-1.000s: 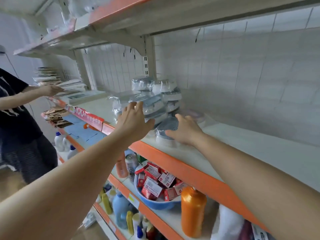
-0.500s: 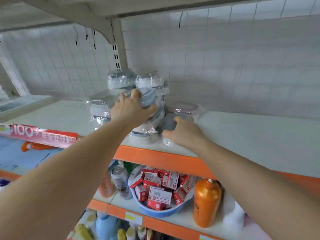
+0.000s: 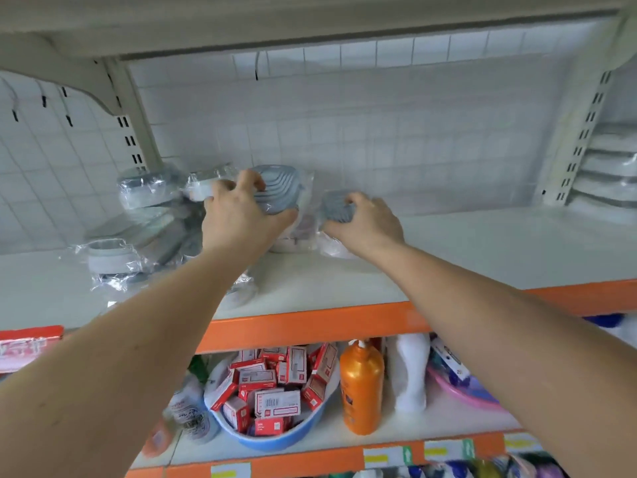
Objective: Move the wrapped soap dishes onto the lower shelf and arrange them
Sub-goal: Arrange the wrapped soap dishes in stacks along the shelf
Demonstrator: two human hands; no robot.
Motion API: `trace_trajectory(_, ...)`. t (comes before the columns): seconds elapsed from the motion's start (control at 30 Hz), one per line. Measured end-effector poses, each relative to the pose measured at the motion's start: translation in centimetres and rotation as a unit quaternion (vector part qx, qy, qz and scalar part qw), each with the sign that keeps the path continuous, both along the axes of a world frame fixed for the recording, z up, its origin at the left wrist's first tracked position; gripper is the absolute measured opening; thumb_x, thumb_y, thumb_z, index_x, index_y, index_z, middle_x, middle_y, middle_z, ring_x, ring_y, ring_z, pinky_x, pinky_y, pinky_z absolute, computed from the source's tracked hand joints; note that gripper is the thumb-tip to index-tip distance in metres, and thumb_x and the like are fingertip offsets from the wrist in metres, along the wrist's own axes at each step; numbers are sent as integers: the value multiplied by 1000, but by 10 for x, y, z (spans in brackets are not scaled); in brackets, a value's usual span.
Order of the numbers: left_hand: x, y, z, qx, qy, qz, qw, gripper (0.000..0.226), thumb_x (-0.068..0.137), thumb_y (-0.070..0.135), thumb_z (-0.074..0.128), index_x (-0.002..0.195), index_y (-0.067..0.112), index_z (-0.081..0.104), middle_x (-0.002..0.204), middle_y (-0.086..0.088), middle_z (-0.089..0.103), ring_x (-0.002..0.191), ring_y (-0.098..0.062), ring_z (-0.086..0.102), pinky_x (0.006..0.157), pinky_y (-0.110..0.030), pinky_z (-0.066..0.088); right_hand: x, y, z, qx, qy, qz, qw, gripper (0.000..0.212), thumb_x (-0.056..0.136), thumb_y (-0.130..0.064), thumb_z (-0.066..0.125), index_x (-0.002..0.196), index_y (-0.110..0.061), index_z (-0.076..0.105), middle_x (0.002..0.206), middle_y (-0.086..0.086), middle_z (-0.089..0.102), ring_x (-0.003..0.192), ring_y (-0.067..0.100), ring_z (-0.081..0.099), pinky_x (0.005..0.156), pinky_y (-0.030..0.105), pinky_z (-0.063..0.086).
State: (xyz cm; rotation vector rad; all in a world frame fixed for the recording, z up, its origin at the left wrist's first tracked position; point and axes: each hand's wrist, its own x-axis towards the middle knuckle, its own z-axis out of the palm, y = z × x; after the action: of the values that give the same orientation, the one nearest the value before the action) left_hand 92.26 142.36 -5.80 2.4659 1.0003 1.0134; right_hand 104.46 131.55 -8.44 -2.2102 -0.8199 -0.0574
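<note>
Now, left hand: fingers curled round a wrapped grey soap dish.
Right hand: gripping another wrapped dish on the shelf.

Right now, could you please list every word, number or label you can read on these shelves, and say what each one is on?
None of the text here can be read with confidence.
Red banner: large white characters, too blurred to read.
Red and white boxes in the blue basin: printed labels and barcodes, too small.
Orange bottle: no readable label.
Shelf-edge price tags: yellow bars and green arrows, no legible text.
Wrapped soap dishes: no print visible.
</note>
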Motion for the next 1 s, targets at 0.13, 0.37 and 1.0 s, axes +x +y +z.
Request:
trace_trajectory(0.13, 40, -42, 5, -4, -3, -57, 998, 58, 71, 49, 71, 118, 24, 48, 126, -12, 40, 117, -35, 44, 97, -40, 38, 27, -58, 15, 11, -24, -56, 998, 64, 78, -48, 64, 135, -28, 43, 138, 9, 37, 119, 30, 47, 88, 30, 39)
trace_trajectory(0.37, 114, -162, 13, -3, 7, -167, 986, 62, 72, 49, 70, 123, 22, 47, 129, -11, 39, 119, -33, 44, 95, -41, 39, 78, -204, 26, 1, -33, -157, 987, 63, 80, -47, 63, 136, -26, 42, 138, 9, 37, 120, 29, 47, 92, 30, 39)
trace_trajectory(1.0, 308, -543, 14, 9, -10, -347, 938, 60, 73, 53, 68, 118, 21, 45, 127, -14, 39, 115, -36, 44, 88, -40, 41, 196, -607, 42, -42, -57, -331, 941, 66, 80, -51, 61, 137, -23, 42, 140, 7, 40, 119, 27, 50, 88, 30, 41)
